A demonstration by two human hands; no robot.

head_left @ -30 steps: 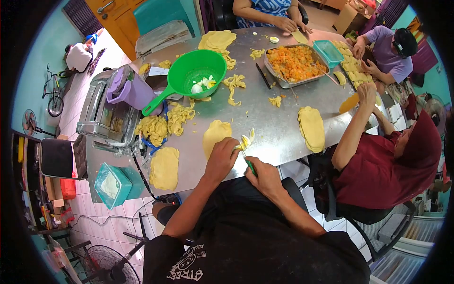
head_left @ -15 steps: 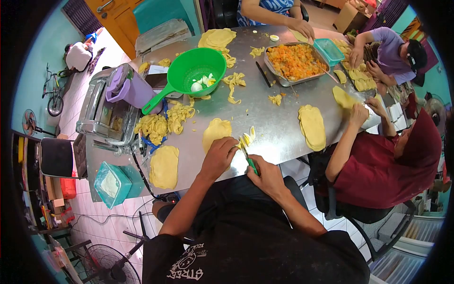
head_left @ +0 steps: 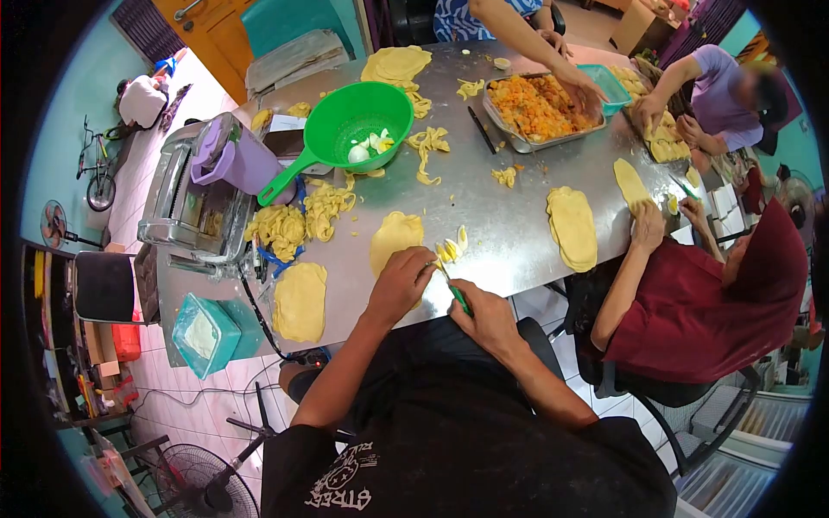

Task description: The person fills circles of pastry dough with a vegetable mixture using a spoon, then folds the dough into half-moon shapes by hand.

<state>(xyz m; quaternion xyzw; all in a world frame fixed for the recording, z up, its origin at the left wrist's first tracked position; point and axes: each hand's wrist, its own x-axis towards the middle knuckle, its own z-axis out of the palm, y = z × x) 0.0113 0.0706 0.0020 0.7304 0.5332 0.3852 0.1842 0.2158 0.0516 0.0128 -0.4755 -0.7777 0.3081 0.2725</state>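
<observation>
My left hand point(head_left: 400, 283) rests on the steel table point(head_left: 484, 233) near its front edge and pinches a piece of boiled egg against the surface. My right hand point(head_left: 485, 316) grips a green-handled knife point(head_left: 455, 294) whose blade reaches toward the left fingers. Several cut egg slices point(head_left: 451, 248) lie just beyond the blade. A flat oval of yellow dough point(head_left: 394, 239) lies right behind my left hand.
A green colander point(head_left: 356, 121) with egg pieces, a pasta machine point(head_left: 186, 205), dough scraps point(head_left: 296, 223), a dough stack point(head_left: 572, 226), a tray of orange filling point(head_left: 535, 107) and a teal box point(head_left: 205, 335) stand on the table. Three other people work at the far and right sides.
My hands stay at the egg, with the knife shifted slightly. The person in red drew the arm back and laid a dough oval down. The far person's hand reached to the filling tray.
</observation>
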